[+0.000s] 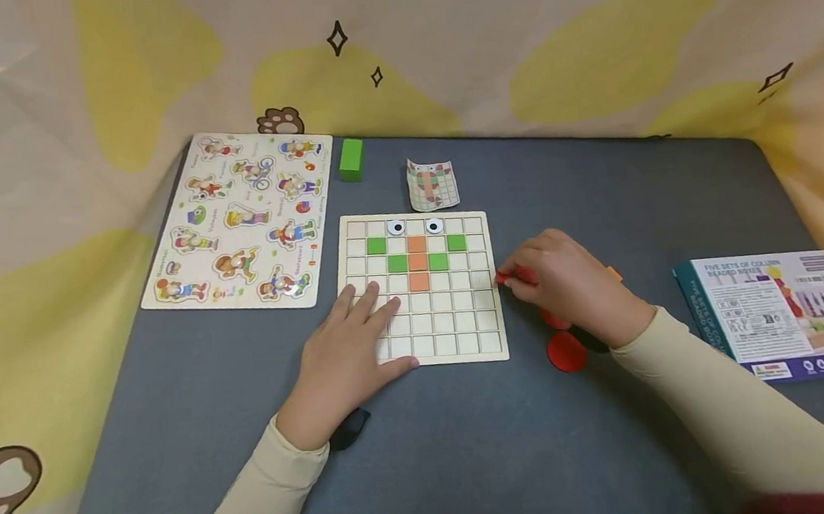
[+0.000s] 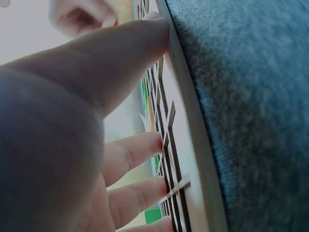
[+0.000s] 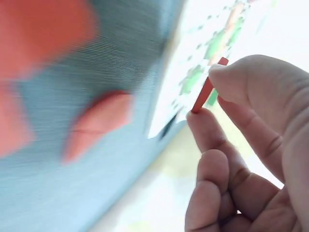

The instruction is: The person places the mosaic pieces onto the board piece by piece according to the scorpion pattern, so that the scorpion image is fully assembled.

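A pale square grid board (image 1: 467, 322) holds green (image 1: 376, 246) and orange (image 1: 418, 262) square tiles, with two googly-eye pieces (image 1: 396, 228) near its top edge. My left hand (image 1: 347, 352) rests on the board's lower left part, fingers spread and thumb along the near edge. In the left wrist view, its fingertips (image 2: 155, 142) touch the raised grid lines. Just off the board's right side, my right hand (image 1: 569, 282) pinches a thin red piece (image 3: 210, 87) between thumb and forefinger, seen edge-on in the right wrist view.
Under and beside the right hand lie red flat pieces, one round (image 1: 566, 352), and an orange piece (image 1: 613, 273). A small pattern card (image 1: 432, 184) and a green block (image 1: 351, 159) sit behind the board. At left is a picture puzzle (image 1: 243, 224); at right, a box (image 1: 773, 319).
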{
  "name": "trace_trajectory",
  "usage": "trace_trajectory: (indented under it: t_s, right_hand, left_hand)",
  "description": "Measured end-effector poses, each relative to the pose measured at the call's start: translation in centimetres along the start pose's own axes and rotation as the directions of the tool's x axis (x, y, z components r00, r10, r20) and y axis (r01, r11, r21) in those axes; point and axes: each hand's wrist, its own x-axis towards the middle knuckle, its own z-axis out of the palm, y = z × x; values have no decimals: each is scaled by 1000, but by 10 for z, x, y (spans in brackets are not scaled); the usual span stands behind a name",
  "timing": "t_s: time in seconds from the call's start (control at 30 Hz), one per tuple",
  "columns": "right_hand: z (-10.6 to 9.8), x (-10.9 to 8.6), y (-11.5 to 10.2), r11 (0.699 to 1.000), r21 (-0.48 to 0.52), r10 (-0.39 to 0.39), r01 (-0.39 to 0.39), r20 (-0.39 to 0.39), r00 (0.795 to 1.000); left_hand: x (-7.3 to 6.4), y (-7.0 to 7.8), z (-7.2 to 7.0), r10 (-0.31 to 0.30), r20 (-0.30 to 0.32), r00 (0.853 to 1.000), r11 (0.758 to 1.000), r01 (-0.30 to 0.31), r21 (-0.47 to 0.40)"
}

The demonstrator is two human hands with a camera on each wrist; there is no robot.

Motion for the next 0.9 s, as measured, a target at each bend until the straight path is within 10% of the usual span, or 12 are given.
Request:
trace_trajectory:
  t_s: [0.37,0.9]
  right_hand:
    - [21,127,-37,983,-14,-179,183,165,970]
    - [41,132,-50,944,-256,-176,210,149,973]
  left_hand:
    - [0,0,0,-7,14,1000,1000,7,19]
    - [2,-1,2,-4,20,1000,1000,3,22]
